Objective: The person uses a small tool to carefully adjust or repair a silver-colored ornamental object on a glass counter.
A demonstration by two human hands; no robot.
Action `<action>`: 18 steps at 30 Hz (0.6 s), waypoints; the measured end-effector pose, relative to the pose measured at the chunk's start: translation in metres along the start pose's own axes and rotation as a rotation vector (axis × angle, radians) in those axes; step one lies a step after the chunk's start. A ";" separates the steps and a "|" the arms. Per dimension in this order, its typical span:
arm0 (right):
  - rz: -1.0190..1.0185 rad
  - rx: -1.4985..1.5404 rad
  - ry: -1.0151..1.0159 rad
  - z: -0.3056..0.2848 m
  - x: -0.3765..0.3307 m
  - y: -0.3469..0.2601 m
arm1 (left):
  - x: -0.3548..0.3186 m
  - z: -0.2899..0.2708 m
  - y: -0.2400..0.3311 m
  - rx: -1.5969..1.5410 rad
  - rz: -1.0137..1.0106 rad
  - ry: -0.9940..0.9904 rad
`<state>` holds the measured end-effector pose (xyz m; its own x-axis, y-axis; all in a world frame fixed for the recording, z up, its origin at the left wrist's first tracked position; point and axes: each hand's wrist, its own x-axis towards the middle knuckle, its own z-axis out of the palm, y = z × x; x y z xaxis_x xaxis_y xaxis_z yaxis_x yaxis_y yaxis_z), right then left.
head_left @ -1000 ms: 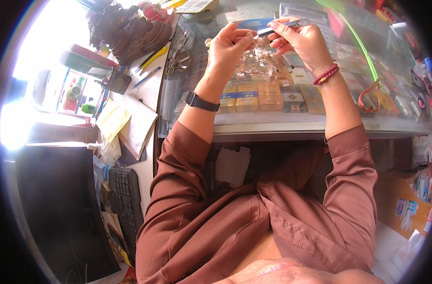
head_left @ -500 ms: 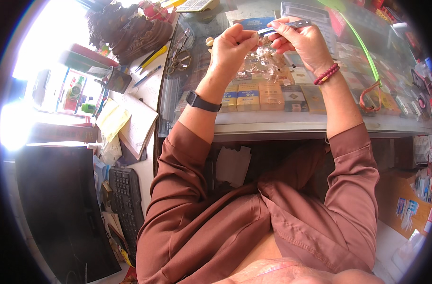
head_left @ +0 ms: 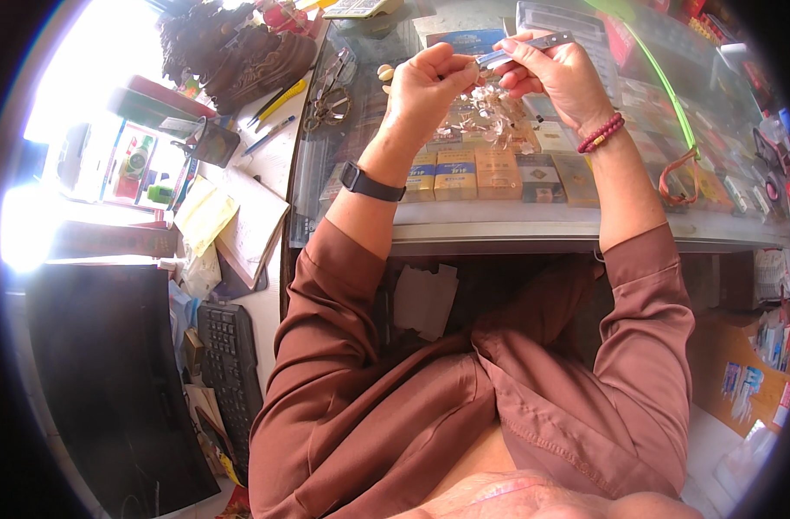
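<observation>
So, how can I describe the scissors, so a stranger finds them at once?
Start at the glass counter and go to its far left corner, left of the left hand. The scissors lie flat there, with round dark handle loops, unlike the yellow pen beside them.

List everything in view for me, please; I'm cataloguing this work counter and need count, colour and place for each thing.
utility knife: one, grey, held in the right hand above the counter
clear scraps: a small heap, transparent, on the glass under the hands
glass counter: one, clear, across the top, with flat boxes under it
flat boxes: several, yellow, blue and dark, in a row beneath the glass
scissors: one pair, dark, at the counter's left end
yellow pen: one, left of the scissors
notebook: one, white pages, on the left desk
keyboard: one, black, lower left
monitor: one, black, far left
left hand: pinching a small piece, black watch on the wrist
right hand: grip on the knife, red bead bracelet
</observation>
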<state>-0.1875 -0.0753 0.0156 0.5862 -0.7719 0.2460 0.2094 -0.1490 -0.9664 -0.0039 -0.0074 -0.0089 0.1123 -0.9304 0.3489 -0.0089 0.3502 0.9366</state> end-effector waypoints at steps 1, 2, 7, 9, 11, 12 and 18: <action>-0.003 0.014 -0.009 -0.002 0.001 0.002 | 0.000 0.001 0.001 0.050 0.012 -0.001; 0.002 0.038 -0.014 -0.005 0.002 0.004 | 0.000 0.000 0.001 0.047 0.007 -0.018; 0.016 0.075 0.000 -0.008 0.003 0.009 | 0.000 0.000 0.001 -0.082 -0.022 -0.040; 0.007 0.052 0.022 -0.004 0.001 0.006 | 0.001 0.000 -0.002 -0.185 -0.032 -0.028; -0.010 0.010 0.038 -0.001 0.001 0.005 | 0.001 0.001 -0.004 -0.214 -0.035 -0.008; -0.021 -0.021 0.044 -0.001 0.001 0.006 | 0.001 0.003 -0.004 -0.194 -0.033 0.004; -0.101 -0.093 0.035 0.002 0.000 0.005 | 0.000 0.002 -0.002 -0.033 -0.064 0.033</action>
<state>-0.1854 -0.0747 0.0111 0.5380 -0.7710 0.3408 0.1912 -0.2822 -0.9401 -0.0055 -0.0086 -0.0102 0.1443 -0.9472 0.2865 0.0324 0.2939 0.9553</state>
